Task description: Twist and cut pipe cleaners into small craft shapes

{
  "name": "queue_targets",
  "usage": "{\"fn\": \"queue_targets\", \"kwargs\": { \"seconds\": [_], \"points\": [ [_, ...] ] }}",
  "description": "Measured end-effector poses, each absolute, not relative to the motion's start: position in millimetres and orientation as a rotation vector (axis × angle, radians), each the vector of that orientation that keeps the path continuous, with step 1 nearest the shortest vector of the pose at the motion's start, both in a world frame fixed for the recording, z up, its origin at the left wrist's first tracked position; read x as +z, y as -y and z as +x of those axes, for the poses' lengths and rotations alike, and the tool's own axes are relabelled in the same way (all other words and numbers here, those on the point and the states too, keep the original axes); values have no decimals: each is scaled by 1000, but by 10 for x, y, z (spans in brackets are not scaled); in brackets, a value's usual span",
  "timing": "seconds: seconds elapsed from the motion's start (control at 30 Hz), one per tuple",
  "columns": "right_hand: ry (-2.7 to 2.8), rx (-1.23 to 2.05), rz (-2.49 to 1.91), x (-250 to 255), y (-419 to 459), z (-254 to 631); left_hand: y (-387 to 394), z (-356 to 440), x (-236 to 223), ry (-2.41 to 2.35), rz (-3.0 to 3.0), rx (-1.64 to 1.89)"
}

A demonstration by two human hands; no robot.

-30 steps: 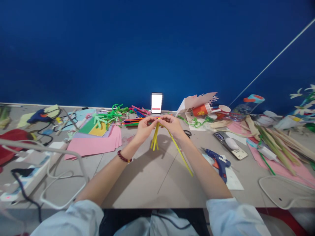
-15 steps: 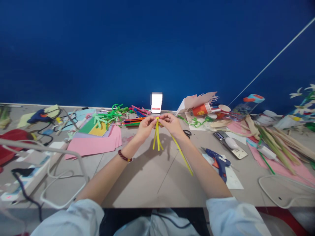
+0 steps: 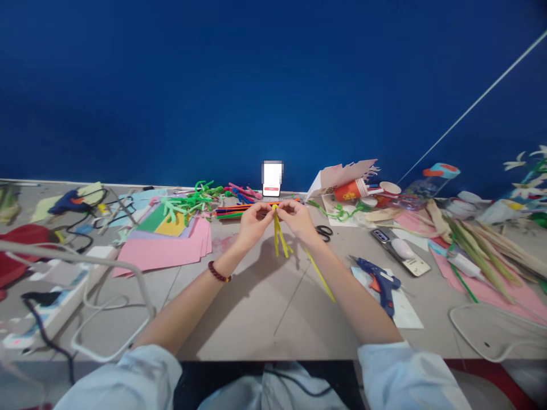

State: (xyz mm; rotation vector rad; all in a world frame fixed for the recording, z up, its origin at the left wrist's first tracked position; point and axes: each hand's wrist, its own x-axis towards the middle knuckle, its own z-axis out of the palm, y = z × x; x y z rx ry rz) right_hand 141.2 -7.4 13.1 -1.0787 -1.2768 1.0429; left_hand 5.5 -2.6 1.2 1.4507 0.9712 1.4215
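Observation:
My left hand [image 3: 252, 223] and my right hand [image 3: 298, 219] meet above the middle of the table, fingers pinched together on the top of a bunch of yellow pipe cleaners [image 3: 280, 239]. The short strands hang down between my wrists. One long yellow strand [image 3: 319, 275] runs down and right under my right forearm. A dark red bead bracelet [image 3: 219, 273] sits on my left wrist.
Pink and coloured paper sheets [image 3: 166, 245] lie left of my hands, green pipe cleaners [image 3: 192, 200] and coloured sticks [image 3: 233, 210] behind. A blue glue gun [image 3: 380, 282], scissors [image 3: 323, 230], a phone [image 3: 380, 235] and a red paper cup [image 3: 351, 191] are at the right. White cables [image 3: 106, 319] and a power strip [image 3: 40, 310] lie left.
The hanging yellow strands have swung from left to right beneath my hands. Both hands stay pinched together at nearly the same spot, the fingers turning the top of the bunch.

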Motion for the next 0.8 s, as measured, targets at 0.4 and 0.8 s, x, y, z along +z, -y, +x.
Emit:
{"fn": "queue_targets", "kwargs": {
  "seconds": [0.4, 0.8],
  "points": [
    [1153, 1252, -984, 170, 35, 1413, -10, 26, -3, -826, 1112, 1267],
    [1246, 1285, -944, 206, 65, 1443, 1, 2, 44, -757, 1237, 1232]
  ]
}}
